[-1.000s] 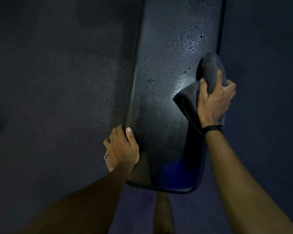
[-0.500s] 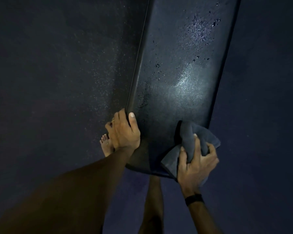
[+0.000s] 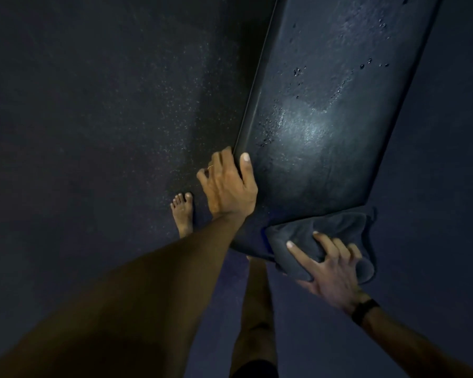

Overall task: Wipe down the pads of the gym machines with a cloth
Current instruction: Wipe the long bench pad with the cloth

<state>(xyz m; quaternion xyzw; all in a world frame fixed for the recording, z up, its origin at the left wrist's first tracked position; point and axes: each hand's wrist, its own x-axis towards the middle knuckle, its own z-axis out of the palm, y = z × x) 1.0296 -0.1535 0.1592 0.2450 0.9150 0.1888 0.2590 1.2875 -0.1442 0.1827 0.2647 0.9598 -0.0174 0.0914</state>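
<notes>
Dark vinyl pad runs from the near centre up to the far right, tilted in view, glossy where light catches its middle.

Left hand grips the pad's left edge — thumb on the top face, fingers curled under the rim. My read: it's there to brace the pad and the body so wiping pressure doesn't rock anything.

Right hand has the grey cloth bunched over the pad's near right corner. Fingers spread and bent into the folds, thumb out to the left, pressing the cloth against the end of the pad — holding it, not loose. Cloth wraps the corner, hangs partly off the near edge; likely so it catches the rim as well as the top.

Droplets sit on the far part of the pad, a few more near the left edge just beyond the thumb. Near half looks smeared rather than beaded, so I'd judge that part done and the far end still wet.

Black band on the right wrist. Bare foot on the speckled floor, just left of the left hand. Underside of the pad and its frame — not visible.
</notes>
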